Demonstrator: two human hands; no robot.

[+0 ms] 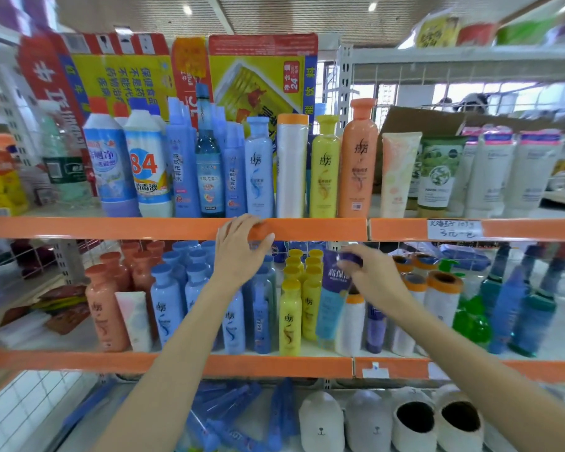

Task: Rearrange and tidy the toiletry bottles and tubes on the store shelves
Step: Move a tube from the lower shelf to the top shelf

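Two orange-edged shelves hold toiletry bottles and tubes. My left hand (238, 252) is closed over an orange cap (259, 230), level with the upper shelf's front edge (111, 227); what hangs under the cap is hidden by my hand. My right hand (374, 277) grips the purple cap end of a purple-and-blue tube (331, 298), which stands tilted on the middle shelf between the yellow bottles (289, 316) and a white orange-capped bottle (353, 321). Blue bottles (167, 305) and salmon bottles (106, 308) stand to the left of my arms.
The upper shelf carries a row of bottles: an 84 disinfectant (147, 168), blue bottles, a yellow bottle (323, 171), an orange bottle (357, 158) and tubes (398, 174). Green and dark blue bottles (470, 318) stand at the right. Slippers (415, 422) lie on the bottom shelf.
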